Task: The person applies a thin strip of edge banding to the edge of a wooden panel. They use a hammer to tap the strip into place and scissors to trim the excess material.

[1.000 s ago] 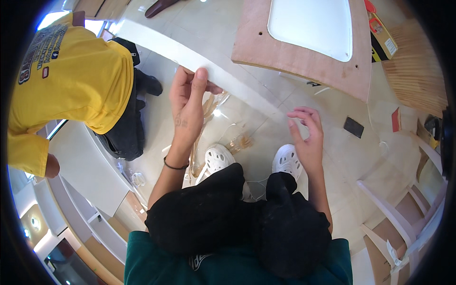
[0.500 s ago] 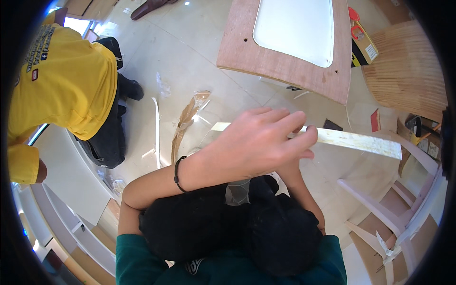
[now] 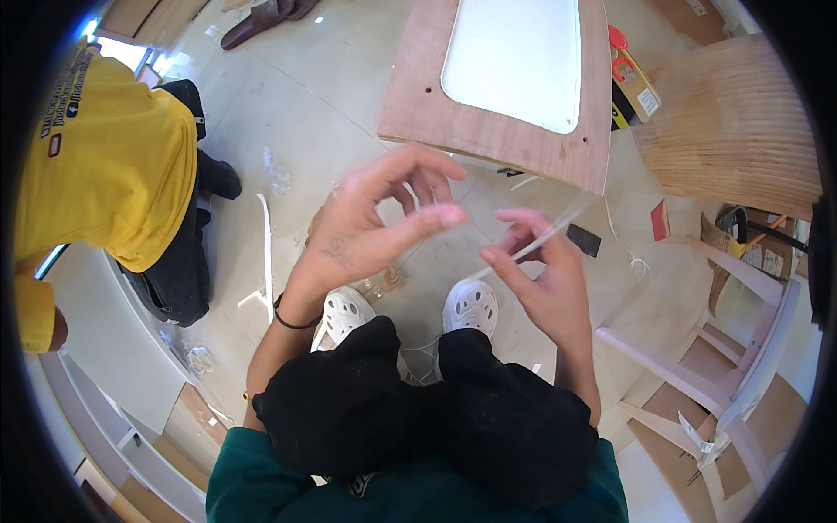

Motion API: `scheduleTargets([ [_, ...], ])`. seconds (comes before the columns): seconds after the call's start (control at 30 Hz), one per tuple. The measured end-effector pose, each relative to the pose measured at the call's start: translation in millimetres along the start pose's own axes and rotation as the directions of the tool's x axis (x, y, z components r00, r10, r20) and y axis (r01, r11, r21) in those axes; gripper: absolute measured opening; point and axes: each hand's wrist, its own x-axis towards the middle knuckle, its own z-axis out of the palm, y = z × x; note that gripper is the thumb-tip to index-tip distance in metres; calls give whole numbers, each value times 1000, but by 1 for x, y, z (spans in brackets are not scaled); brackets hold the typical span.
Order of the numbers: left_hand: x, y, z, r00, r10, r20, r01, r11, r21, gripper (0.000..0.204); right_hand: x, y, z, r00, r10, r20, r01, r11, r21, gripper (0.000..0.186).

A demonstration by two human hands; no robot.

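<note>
In front of my knees, my left hand (image 3: 375,218) is raised with its thumb and fingers apart, and nothing shows between them. My right hand (image 3: 547,277) is closed on a thin white strip (image 3: 558,228), pinched between thumb and fingers. The strip is seen nearly edge-on and smeared by motion, slanting up to the right. Beyond both hands stands a wooden panel (image 3: 405,113) with a white rounded inset (image 3: 514,65). A white shoe (image 3: 471,307) is on each of my feet, below the hands.
A person in a yellow shirt (image 3: 122,157) is at the left. A long white strip (image 3: 265,253) and clear plastic scraps (image 3: 277,170) lie on the floor. To the right are a handsaw (image 3: 635,78), a wooden board (image 3: 732,131), a dark flat block (image 3: 583,241) and a pale chair-like frame (image 3: 671,375).
The strip has swung from lying crosswise to nearly edge-on. My left hand has moved left, off the strip, and opened. My right hand, mostly hidden before, now shows holding it.
</note>
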Motion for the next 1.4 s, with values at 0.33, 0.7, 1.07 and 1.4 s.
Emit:
scheduleTargets([
  [0.33,-22,-18,0,934,-259,-246,158,917,-365,14,19,-13,35,981,-189,31,184,887,-423,56],
  [0.7,-22,-11,-17,892,-239,-384,-25,821,-571,22,-2,9,-6,920,-315,-232,251,930,-267,48],
  [1.07,-23,-9,-18,871,-257,-419,-32,821,-570,21,5,1,-2,905,-372,-209,263,872,-412,40],
  [1.4,-18,-12,-15,870,-262,-417,-40,807,-590,19,7,9,-3,887,-401,-229,283,863,-417,42],
])
